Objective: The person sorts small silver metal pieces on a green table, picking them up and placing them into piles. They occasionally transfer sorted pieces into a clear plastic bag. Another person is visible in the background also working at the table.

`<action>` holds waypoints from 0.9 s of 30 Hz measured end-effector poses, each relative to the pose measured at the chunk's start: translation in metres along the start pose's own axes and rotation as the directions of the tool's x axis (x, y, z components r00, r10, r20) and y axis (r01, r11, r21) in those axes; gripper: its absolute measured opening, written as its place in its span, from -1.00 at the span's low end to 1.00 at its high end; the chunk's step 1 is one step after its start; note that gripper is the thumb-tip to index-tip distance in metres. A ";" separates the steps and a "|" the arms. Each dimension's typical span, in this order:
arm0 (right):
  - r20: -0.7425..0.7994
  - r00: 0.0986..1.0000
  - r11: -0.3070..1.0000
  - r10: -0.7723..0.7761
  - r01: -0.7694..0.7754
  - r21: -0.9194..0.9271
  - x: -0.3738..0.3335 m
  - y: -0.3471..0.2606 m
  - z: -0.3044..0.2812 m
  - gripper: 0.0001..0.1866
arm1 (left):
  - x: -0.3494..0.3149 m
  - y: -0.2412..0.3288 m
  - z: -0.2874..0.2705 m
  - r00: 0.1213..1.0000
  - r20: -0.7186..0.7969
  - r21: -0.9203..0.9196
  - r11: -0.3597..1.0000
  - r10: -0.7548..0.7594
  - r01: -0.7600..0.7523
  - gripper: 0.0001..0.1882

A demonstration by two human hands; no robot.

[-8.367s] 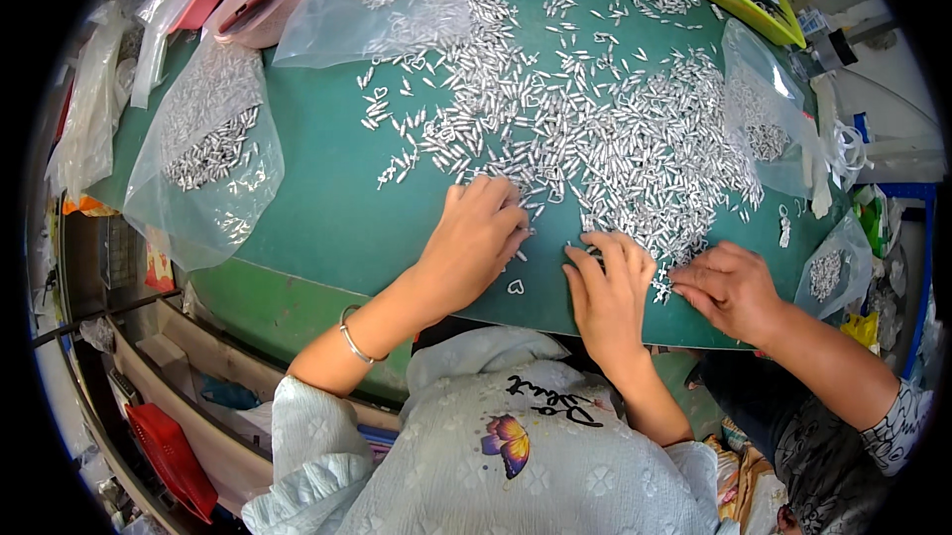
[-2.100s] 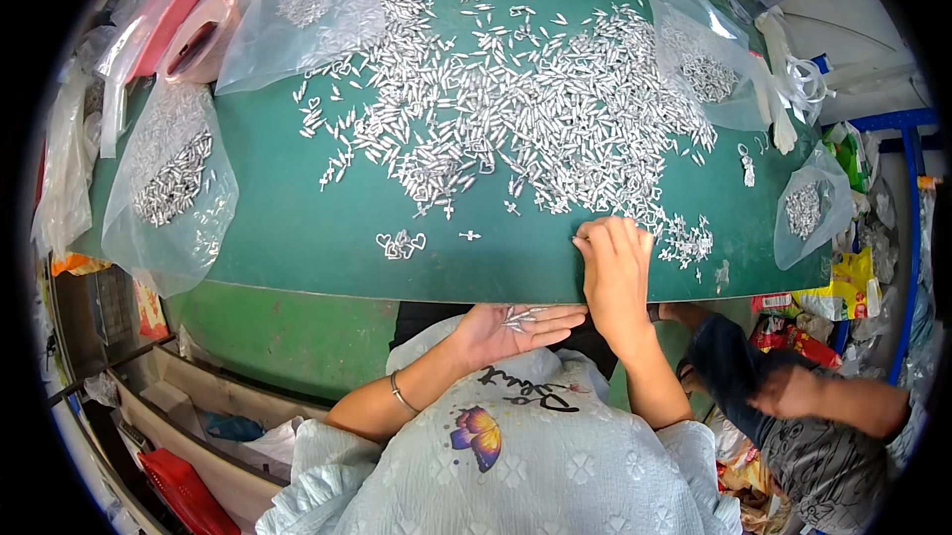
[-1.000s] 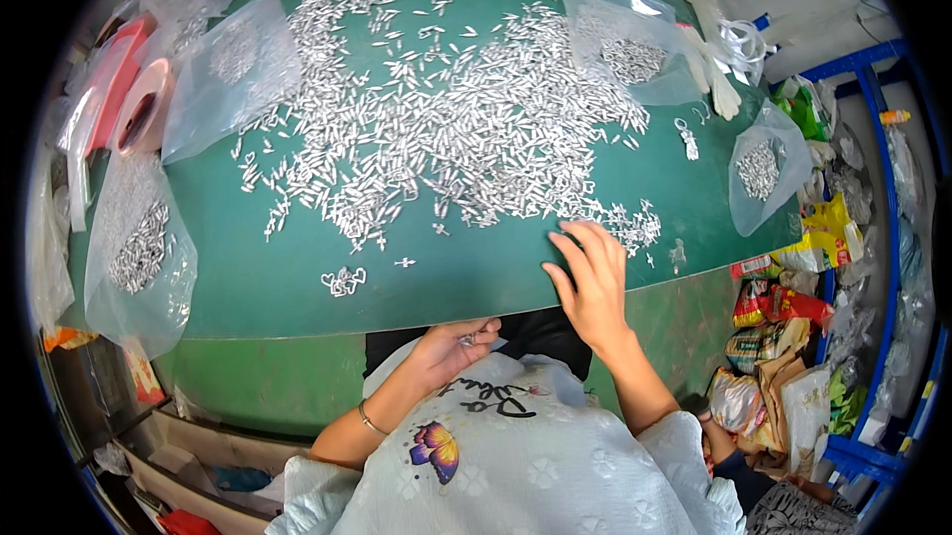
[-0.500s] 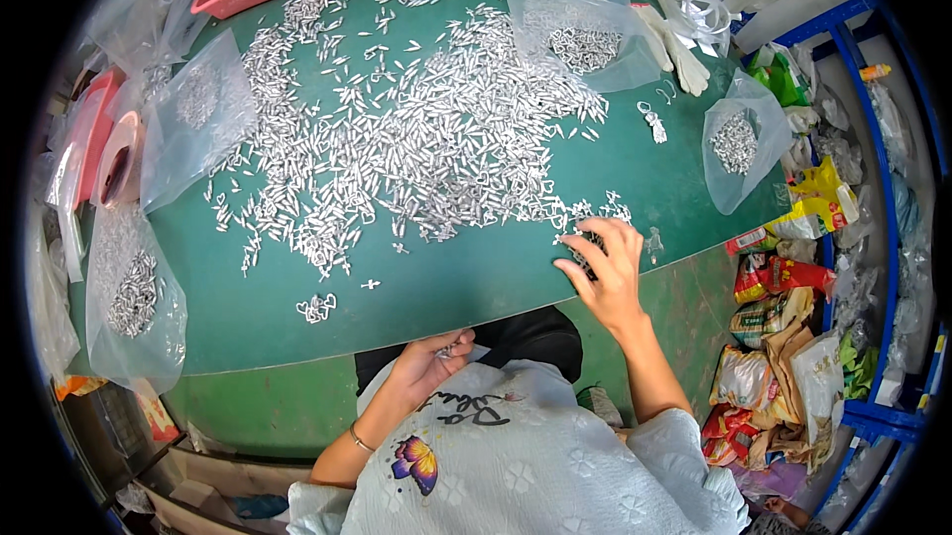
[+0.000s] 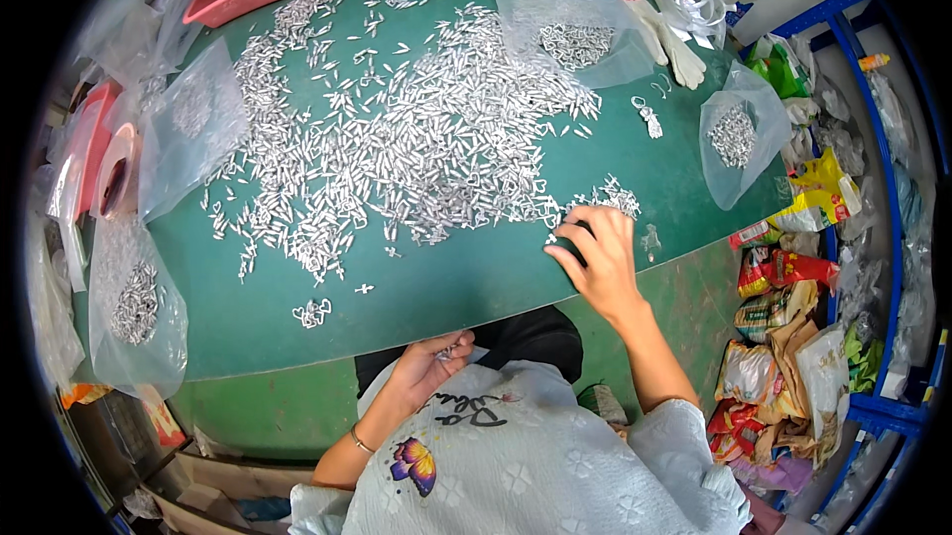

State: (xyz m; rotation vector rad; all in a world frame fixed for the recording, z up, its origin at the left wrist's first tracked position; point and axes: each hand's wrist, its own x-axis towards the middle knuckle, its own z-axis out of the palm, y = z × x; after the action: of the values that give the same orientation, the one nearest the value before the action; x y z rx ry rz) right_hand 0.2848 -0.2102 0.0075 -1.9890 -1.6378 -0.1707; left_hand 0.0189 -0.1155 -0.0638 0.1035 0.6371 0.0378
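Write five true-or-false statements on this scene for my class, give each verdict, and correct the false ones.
1. The left hand is closed around small silver pieces. True.
2. The right hand lies flat with all its fingers straight. False: its fingers are bent, beside a small cluster of silver pieces.
3. A small group of heart-shaped pieces lies apart from the main pile. True.
4. The bracelet is on the person's right wrist. False: it is on the left wrist.
5. The table top is bright red. False: it is green.
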 end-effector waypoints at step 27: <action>0.004 0.994 0.986 0.109 -0.108 -0.125 0.008 0.009 -0.002 -0.76 | 0.011 -0.001 0.007 0.991 0.030 0.211 0.970 -0.129 0.120 -0.61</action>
State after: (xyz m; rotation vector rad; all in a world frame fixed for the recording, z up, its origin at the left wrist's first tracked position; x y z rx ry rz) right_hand 0.2951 -0.2054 0.0095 -2.1700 -1.5546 -0.2263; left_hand 0.0318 -0.1159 -0.0650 0.2662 0.6014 -0.1523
